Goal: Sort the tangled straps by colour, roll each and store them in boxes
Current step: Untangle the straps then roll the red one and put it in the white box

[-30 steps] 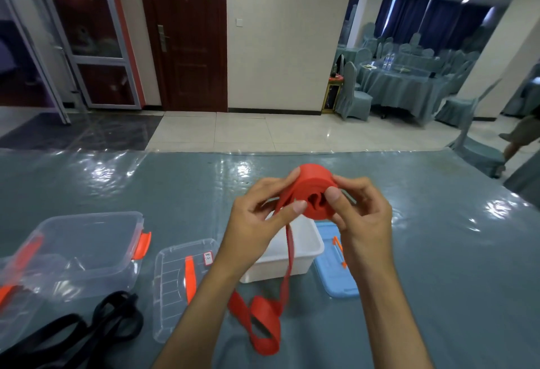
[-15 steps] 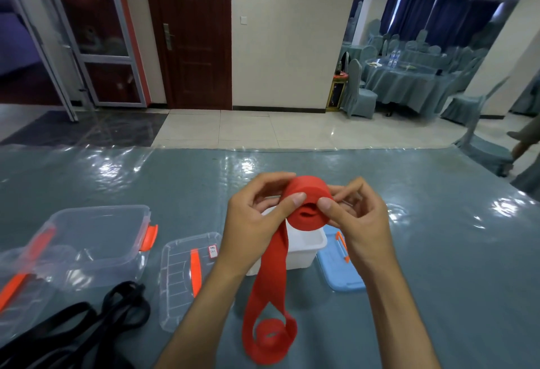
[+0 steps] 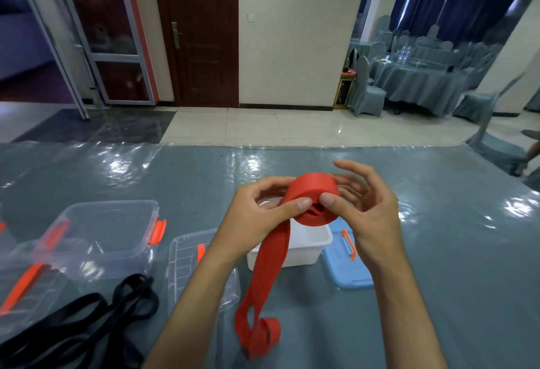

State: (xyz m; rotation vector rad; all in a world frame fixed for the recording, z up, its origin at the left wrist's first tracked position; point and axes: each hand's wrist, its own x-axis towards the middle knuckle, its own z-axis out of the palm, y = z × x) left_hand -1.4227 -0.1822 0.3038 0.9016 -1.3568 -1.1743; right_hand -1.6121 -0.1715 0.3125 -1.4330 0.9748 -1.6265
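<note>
Two hands [image 3: 257, 216] [image 3: 368, 210], one red strap [image 3: 271, 254], a tangle of black straps [image 3: 87, 319] too knotted to count, two clear boxes [image 3: 108, 234] [image 3: 17, 275], one white box [image 3: 304, 248], one clear lid [image 3: 190, 254], one blue lid [image 3: 344, 269].

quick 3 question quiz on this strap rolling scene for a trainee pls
1. True or false: the red strap is fully rolled, with no loose tail.
2. Which lid lies right of the white box? A) the blue lid B) a green lid C) a black lid
3. Fill in: the unrolled straps lying at the near left of the table are ____.

Key
1. False: a long tail hangs from the roll, which the left hand and right hand hold by the fingertips, down to the table.
2. A
3. Black: the black straps lie near the clear box and the clear lid.
</note>
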